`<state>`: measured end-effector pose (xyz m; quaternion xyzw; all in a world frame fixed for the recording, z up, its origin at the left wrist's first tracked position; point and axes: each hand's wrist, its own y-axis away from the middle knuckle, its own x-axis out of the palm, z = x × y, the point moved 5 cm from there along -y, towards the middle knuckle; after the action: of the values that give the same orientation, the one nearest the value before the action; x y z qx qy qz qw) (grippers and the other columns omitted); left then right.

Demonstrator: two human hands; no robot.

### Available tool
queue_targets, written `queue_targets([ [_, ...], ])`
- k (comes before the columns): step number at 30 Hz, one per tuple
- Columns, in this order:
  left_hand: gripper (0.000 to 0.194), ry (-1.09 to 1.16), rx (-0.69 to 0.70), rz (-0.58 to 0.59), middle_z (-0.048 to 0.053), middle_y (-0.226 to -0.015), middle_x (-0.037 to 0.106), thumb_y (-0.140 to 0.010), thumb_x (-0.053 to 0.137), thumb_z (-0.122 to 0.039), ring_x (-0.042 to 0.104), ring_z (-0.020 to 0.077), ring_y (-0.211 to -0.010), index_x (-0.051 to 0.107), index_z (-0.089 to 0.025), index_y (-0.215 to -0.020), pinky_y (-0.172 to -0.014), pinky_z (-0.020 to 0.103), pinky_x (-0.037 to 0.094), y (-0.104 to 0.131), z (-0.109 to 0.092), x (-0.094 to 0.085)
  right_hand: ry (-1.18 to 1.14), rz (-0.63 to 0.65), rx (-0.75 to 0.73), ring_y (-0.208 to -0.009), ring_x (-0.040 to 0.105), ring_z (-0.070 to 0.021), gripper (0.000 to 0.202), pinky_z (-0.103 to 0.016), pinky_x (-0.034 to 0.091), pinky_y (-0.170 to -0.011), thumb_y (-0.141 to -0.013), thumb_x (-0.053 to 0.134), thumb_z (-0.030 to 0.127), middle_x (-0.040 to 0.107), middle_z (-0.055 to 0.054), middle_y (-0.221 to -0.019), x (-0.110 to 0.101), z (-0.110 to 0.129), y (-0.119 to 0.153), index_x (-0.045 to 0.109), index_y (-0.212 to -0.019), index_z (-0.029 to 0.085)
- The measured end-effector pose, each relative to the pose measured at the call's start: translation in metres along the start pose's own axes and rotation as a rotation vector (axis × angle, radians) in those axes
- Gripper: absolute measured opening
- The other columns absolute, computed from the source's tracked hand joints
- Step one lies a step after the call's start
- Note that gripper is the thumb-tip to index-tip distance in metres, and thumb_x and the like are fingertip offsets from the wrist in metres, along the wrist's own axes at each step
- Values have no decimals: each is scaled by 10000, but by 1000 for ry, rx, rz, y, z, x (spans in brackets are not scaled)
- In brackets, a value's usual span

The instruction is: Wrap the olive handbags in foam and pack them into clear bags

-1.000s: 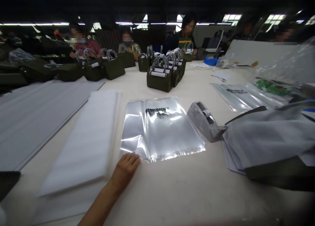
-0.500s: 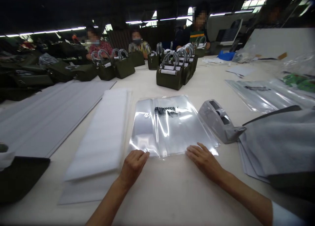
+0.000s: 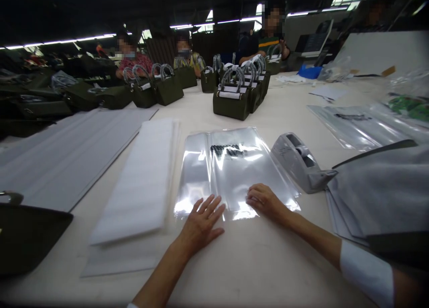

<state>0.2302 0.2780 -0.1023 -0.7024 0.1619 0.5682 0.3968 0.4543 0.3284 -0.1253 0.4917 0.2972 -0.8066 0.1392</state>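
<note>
Here, across the pale tabletop [image 3: 254, 259], white foam sheets [image 3: 137, 178] lie left of the transparent plastic stack [image 3: 231, 176], which sits flat before us with a tape dispenser [image 3: 295, 162] just beside its right edge. Our left hand [image 3: 201, 227] lies at the near edge, fingers spread apart; our right hand [image 3: 263, 200] is at that edge too, fingers curled together, though whether they pinch a layer we cannot tell. We judge that slick layers could cling or slide askew if pulled unevenly, and a rightward drag could snag on the dispenser. Foam and dispenser bound us sideways; our roomiest stretch is the near side.
</note>
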Motion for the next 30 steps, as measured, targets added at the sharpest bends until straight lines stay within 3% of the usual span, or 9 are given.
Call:
queue_targets([
  [3,237,12,63,7,77,-1173,563,-853,470,-233,469,240,-1149,532,-193,-1078,-952,434,377,-13,-11,19,-14,40,-60,-970,520,-200,266,-380,380,-879,-808,554,416,582,-84,-1000,-4,8,10,580,-909,172],
  [6,212,23,73,4,78,-1049,617,-854,393,-88,523,199,-1076,570,-157,-947,-920,379,403,-21,-14,32,-13,68,-121,-1113,458,-230,331,-450,269,-992,-811,551,418,553,-97,-1118,-3,16,25,544,-1030,169],
  [9,174,39,37,24,97,-1045,609,-863,421,-193,538,205,-1029,565,-143,-947,-870,371,430,-25,-13,31,-13,59,-153,-1158,432,-231,292,-466,227,-1013,-858,497,356,554,-102,-1142,-1,15,33,534,-1074,162],
  [13,417,52,6,63,122,-1171,542,-785,539,-426,506,254,-1059,504,-159,-1104,-838,417,436,-27,-13,24,-24,39,-168,-1059,508,-191,181,-416,300,-971,-888,455,272,602,-67,-1061,-4,7,27,587,-981,191],
  [17,296,37,-14,52,114,-1125,566,-827,496,-342,511,245,-1057,515,-174,-1070,-835,420,428,-29,-14,30,-45,33,-144,-921,559,-154,180,-337,391,-877,-894,433,247,629,-55,-920,-10,-1,14,593,-845,178],
  [21,203,22,-30,34,110,-1051,594,-869,385,-186,541,215,-1010,543,-166,-995,-812,394,432,-31,-14,36,-35,18,-73,-834,574,-146,244,-294,448,-769,-916,363,259,625,-90,-872,-14,-9,11,576,-906,141],
  [25,343,40,-26,64,121,-1172,540,-829,485,-344,508,247,-1056,491,-172,-1126,-821,414,420,-32,-17,29,-7,68,-139,-1087,498,-221,432,-415,363,-943,-807,540,448,563,-121,-1134,-11,-3,20,531,-1137,168],
  [27,338,54,-14,85,93,-1176,546,-824,495,-334,515,230,-1040,491,-187,-1128,-808,387,423,-30,-21,25,3,72,-172,-1146,458,-230,406,-455,298,-992,-812,547,422,551,-104,-1171,-8,1,24,534,-1151,198],
  [30,330,70,-7,99,68,-1142,570,-817,509,-356,527,212,-1006,507,-193,-1105,-802,361,423,-26,-28,22,2,36,-185,-1101,497,-201,216,-444,316,-979,-879,467,290,598,-77,-1099,-6,2,25,596,-1030,205],
])
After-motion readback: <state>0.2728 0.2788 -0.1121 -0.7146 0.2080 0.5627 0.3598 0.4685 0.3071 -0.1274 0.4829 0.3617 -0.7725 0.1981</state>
